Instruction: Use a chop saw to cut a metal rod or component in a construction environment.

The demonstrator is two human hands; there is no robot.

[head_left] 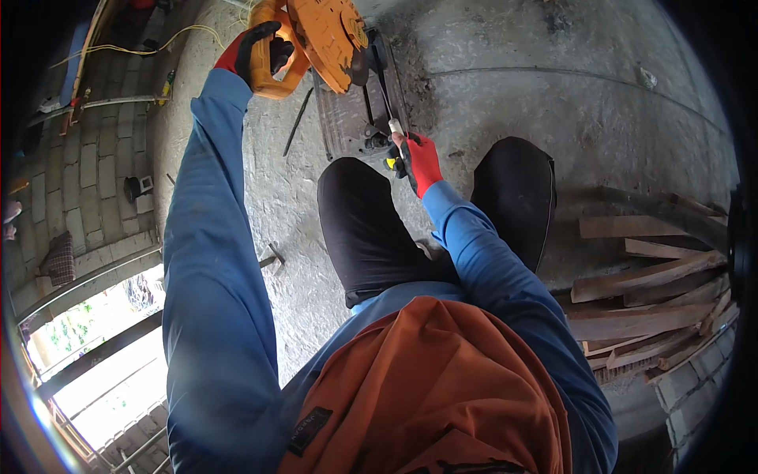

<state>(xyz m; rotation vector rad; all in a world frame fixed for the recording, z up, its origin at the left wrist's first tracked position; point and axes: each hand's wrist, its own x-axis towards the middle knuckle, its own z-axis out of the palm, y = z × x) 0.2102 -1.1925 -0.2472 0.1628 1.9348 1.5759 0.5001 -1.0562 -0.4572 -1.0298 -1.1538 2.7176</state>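
Two gloved hands engaged: left hand (pixel 262 52) closed round the handle (pixel 267 85) of the orange saw (pixel 322 38), top centre of frame, right hand (pixel 418 162) gripping a pale tool (pixel 395 126) near the metal base (pixel 335 118); steadying the saw probably helps.

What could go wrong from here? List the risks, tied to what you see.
The left hand holds the handle of the orange machine; should it slip, the machine might swing or drop toward the right hand.
The left knee is close to the base plate and might get knocked.
The loose dark rod on the floor could trip someone.
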